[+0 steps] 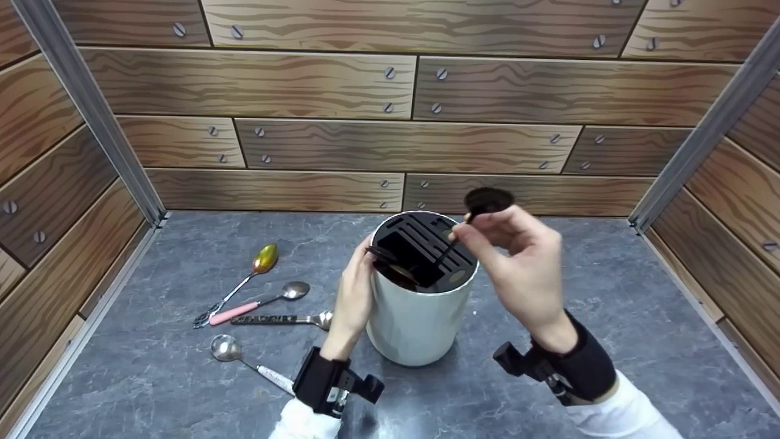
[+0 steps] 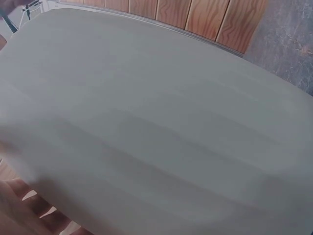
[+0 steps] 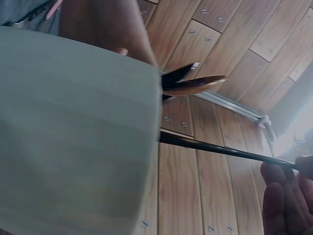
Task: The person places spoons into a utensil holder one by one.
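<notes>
A white cylindrical utensil holder (image 1: 417,329) stands upright with a black slotted insert (image 1: 460,268) in its top. My left hand (image 1: 354,289) holds the holder by its left side, fingers close to the rim. In my right hand (image 1: 527,268), the fingertips and thumb pinch the thin handle of a black utensil with a round, spoon-like head (image 1: 489,199). Its handle slants down to the insert, and the lower end is hidden. Dark utensil heads (image 3: 193,87), one with a brownish gold face, stick out of the holder's large opening in the right wrist view.
On the grey marbled table left of the holder lie a gold-bowled spoon (image 1: 265,258), a pink-handled spoon (image 1: 234,313), a dark-handled fork or spoon (image 1: 265,319) partly behind my left hand, and a spoon with a white patterned handle (image 1: 226,347). Wood-patterned walls (image 1: 341,143) enclose the table.
</notes>
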Motion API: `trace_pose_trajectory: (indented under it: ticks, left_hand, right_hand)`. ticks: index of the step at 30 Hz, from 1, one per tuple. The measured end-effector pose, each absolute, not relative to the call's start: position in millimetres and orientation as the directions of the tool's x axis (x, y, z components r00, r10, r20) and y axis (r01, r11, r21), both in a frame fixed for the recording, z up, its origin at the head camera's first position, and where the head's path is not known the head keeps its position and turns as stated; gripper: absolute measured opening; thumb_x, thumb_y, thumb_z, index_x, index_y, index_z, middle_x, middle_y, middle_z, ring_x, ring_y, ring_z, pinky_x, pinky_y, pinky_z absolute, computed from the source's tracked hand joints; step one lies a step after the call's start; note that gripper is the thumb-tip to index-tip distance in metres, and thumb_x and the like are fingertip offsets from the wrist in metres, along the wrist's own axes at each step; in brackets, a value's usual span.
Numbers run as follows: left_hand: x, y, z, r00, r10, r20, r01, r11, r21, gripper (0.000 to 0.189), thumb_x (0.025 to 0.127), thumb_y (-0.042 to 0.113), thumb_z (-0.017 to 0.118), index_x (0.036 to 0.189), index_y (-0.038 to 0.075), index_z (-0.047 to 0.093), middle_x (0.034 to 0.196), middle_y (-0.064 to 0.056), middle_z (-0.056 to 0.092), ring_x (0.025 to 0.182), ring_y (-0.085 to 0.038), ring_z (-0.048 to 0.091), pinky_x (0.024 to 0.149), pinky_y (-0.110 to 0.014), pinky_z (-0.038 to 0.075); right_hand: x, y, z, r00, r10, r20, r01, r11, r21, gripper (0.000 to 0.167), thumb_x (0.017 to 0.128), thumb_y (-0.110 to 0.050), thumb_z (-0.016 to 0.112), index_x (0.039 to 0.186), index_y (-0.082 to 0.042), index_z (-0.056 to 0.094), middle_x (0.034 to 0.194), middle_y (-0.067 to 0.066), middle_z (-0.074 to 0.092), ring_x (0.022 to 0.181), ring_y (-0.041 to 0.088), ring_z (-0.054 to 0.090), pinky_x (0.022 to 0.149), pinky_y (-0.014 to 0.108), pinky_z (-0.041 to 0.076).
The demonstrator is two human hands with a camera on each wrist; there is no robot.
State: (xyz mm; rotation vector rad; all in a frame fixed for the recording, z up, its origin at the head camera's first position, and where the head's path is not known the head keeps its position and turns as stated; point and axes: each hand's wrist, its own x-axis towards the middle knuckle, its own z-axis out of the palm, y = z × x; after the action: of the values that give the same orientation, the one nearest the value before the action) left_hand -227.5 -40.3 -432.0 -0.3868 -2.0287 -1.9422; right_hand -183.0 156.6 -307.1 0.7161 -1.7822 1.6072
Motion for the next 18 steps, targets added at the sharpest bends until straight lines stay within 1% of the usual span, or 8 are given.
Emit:
trace_pose_trajectory:
  ticks: [1,3,5,7,11,13,18]
  left_hand:
    - [-227,-40,-432,-0.917,-0.018,0.397,0.396,0.047,0.917,0.06,0.115,0.041,0.032,0.153,-0.003,0.048,0.156,-0.024,0.055,0.149,-0.04,0.05,0.129,-0.054,0.037]
    - [-227,-40,-431,-0.92,-0.02,0.392,0.391,0.045,0.919,0.054,0.116,0.032,0.032,0.153,-0.003,0.049,0.156,-0.024,0.055,0.15,-0.04,0.049,0.129,-0.054,0.036]
    - [-227,-40,-429,-0.92,-0.018,0.391,0.39,0.042,0.92,0.048,0.115,0.022,0.033,0.153,-0.004,0.048,0.156,-0.024,0.055,0.15,-0.04,0.049,0.13,-0.054,0.035]
    - [-227,-39,-428,-0.92,-0.016,0.39,0.39,0.038,0.92,0.046,0.115,0.016,0.033,0.153,-0.004,0.048,0.156,-0.024,0.055,0.151,-0.039,0.048,0.13,-0.054,0.035]
    - [-228,-39,-427,-0.916,-0.016,0.4,0.399,0.037,0.916,0.046,0.115,0.016,0.032,0.153,-0.005,0.048,0.156,-0.024,0.054,0.15,-0.04,0.048,0.13,-0.054,0.035]
    - [-228,-39,-428,-0.919,-0.016,0.395,0.394,0.033,0.918,0.046,0.115,0.016,0.032,0.153,-0.004,0.048,0.157,-0.024,0.054,0.151,-0.04,0.048,0.13,-0.054,0.035]
    - [-228,-39,-428,-0.926,-0.012,0.376,0.376,0.023,0.926,0.046,0.115,0.017,0.032,0.154,-0.002,0.048,0.158,-0.023,0.053,0.152,-0.039,0.047,0.131,-0.054,0.034]
  right_hand:
    - [-184,155,-309,-0.668,0.006,0.744,-0.738,0.126,-0.663,0.013,0.086,0.013,0.076,0.09,0.017,0.064,0.088,-0.014,0.079,0.076,0.004,0.077,0.072,0.019,0.064]
    - [-186,153,-314,-0.692,-0.003,0.722,-0.712,0.172,-0.681,0.014,0.086,0.012,0.077,0.089,0.017,0.064,0.087,-0.019,0.078,0.076,0.001,0.076,0.071,0.017,0.063]
    - [-187,152,-318,-0.715,-0.008,0.699,-0.684,0.217,-0.697,0.014,0.086,0.01,0.078,0.089,0.015,0.066,0.086,-0.021,0.076,0.075,-0.001,0.076,0.071,0.016,0.063]
    - [-189,151,-322,-0.735,-0.016,0.678,-0.658,0.257,-0.708,0.013,0.086,0.008,0.079,0.089,0.013,0.067,0.085,-0.02,0.076,0.075,-0.001,0.075,0.071,0.016,0.062]
    - [-192,149,-329,-0.773,-0.032,0.634,-0.612,0.303,-0.73,0.01,0.087,0.008,0.079,0.09,0.009,0.07,0.085,-0.011,0.077,0.076,-0.001,0.074,0.07,0.016,0.062]
    - [-193,148,-332,-0.786,-0.04,0.617,-0.594,0.326,-0.735,0.008,0.087,0.007,0.079,0.091,0.007,0.071,0.086,-0.004,0.078,0.076,-0.001,0.073,0.07,0.016,0.061]
    - [-196,147,-341,-0.813,-0.064,0.578,-0.552,0.399,-0.732,0.007,0.087,0.0,0.082,0.088,-0.002,0.075,0.085,0.009,0.078,0.072,-0.002,0.067,0.067,0.014,0.056]
